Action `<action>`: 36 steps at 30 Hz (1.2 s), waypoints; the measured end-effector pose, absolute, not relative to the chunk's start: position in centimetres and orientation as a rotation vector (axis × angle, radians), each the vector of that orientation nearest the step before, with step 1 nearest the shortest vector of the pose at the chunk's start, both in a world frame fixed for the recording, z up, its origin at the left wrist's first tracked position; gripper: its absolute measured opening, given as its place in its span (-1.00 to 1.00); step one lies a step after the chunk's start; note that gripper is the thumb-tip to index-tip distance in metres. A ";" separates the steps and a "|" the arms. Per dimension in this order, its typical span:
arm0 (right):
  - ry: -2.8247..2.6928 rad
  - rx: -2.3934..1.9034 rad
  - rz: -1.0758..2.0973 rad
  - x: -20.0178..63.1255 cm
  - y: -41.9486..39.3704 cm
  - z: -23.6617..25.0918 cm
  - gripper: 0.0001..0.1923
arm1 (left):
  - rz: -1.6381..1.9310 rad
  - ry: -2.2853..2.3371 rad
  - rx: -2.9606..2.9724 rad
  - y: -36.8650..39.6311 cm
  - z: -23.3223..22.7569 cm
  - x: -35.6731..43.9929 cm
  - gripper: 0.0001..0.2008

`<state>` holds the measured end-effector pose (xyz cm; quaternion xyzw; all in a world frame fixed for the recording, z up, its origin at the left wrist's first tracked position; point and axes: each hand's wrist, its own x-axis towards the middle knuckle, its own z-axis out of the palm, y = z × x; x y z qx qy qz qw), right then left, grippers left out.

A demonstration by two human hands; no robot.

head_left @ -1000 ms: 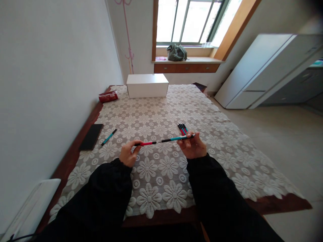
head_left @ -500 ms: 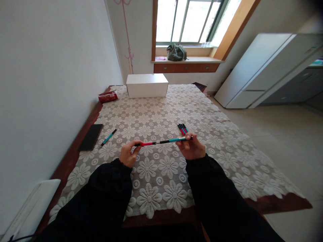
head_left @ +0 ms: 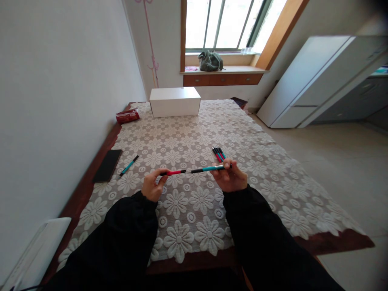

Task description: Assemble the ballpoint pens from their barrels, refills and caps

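My left hand [head_left: 153, 184] is closed, thumb and fingers pinching the end of a slim red pen piece with black ends [head_left: 176, 172]. In my right hand [head_left: 230, 176] is a teal pen with a black grip [head_left: 206, 169], held near its far end by closed fingers. The pen's thin tip points left at the red piece, nearly in line with it and with a small gap between; whether they touch is too fine to tell. Just beyond my right hand lies a bundle of red and teal pens [head_left: 218, 153], silver tips facing away.
A teal piece with black ends [head_left: 129, 165] lies left of my left hand, beside a dark flat phone-like slab [head_left: 107, 165]. Farther back are a red packet [head_left: 127, 116] and a white box [head_left: 175, 102] on the flowered lace tablecloth [head_left: 178, 238]. A wall borders the left side.
The gap between the red piece and the teal pen looks slightly wider. Both hands keep their grips, and the view has shifted a little.
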<state>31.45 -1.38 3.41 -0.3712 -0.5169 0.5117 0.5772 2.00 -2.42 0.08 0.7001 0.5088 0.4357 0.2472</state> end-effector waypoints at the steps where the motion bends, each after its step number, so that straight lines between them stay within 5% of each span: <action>1: -1.195 -0.852 1.207 31.4 -1.4 3.4 -0.45 | 1.192 1.383 1.914 -2.4 0.0 2.0 -0.82; 36: -1.055 -0.588 1.256 31.2 -1.4 3.7 -0.64 | 1.213 1.410 1.888 -2.4 -0.1 1.9 -0.80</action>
